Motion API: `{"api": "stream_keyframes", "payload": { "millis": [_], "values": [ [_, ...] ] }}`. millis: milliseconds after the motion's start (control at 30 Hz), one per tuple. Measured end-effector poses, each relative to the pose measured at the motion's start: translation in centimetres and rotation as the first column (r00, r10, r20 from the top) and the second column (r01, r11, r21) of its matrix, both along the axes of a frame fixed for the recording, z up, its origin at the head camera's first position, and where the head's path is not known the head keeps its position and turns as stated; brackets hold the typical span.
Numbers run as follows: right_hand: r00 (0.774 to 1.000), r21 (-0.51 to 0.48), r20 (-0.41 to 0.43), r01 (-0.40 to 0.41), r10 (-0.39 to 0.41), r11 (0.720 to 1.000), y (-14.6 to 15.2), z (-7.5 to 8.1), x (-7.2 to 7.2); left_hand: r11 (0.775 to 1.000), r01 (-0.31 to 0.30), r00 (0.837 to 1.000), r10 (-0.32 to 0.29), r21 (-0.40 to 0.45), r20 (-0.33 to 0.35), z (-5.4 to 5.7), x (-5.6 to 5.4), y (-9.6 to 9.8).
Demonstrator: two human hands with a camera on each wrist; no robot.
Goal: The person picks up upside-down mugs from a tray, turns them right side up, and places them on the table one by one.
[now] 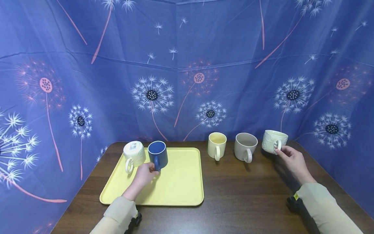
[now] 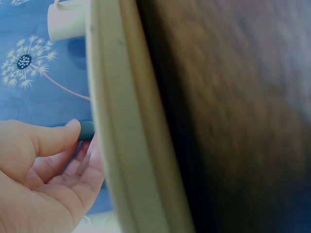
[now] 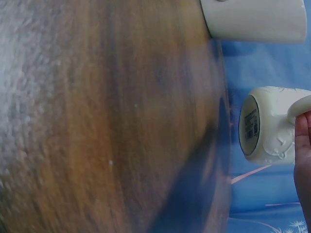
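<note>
On the left, my left hand pinches the handle of a dark blue mug, which stands upright over the yellow tray. The left wrist view has the thumb and fingers of that hand around the mug's handle. Beside the blue mug, an upside-down white mug rests on the tray, its handle toward me. At the far right, my right hand grips the handle of an embossed white mug. That mug is raised off the table, its labelled underside showing in the right wrist view.
Between tray and right hand, a pale yellow mug and a grey mug stand upright on the brown wooden table, handles toward me. A blue dandelion-print cloth hangs along the table's back and sides.
</note>
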State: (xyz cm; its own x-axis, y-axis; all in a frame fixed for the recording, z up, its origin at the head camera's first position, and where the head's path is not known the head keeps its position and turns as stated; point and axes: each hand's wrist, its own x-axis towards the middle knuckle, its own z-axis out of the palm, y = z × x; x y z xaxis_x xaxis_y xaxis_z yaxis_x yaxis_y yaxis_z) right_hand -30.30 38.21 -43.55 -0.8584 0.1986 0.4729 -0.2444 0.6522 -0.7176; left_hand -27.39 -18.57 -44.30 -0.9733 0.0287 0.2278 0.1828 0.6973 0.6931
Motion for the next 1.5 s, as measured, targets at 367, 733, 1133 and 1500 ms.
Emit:
{"api": "stream_keyframes", "payload": {
  "millis": [367, 733, 1133, 1500],
  "values": [
    [0.997, 0.043, 0.056, -0.049, 0.046, 0.998, 0.5, -1.0, -0.2, 0.997, 0.023, 0.999, -0.026, -0.078, -0.037, -0.3, -0.5, -0.2],
    [0.978, 0.149, 0.195, -0.102, 0.072, 0.984, 1.4, -1.0, 0.6, 0.994, 0.086, 0.994, -0.090, -0.073, -0.062, 0.1, -0.4, -0.4],
    [0.952, 0.180, 0.301, -0.111, 0.053, 0.977, 1.5, -1.1, 1.1, 0.992, 0.113, 0.988, -0.119, -0.063, -0.102, -0.2, -0.8, -0.9],
    [0.905, 0.154, 0.423, -0.125, 0.049, 0.980, 1.9, -1.3, 1.4, 0.995, 0.069, 0.995, -0.073, -0.067, -0.068, -0.5, -1.0, -1.0]
  ]
}}
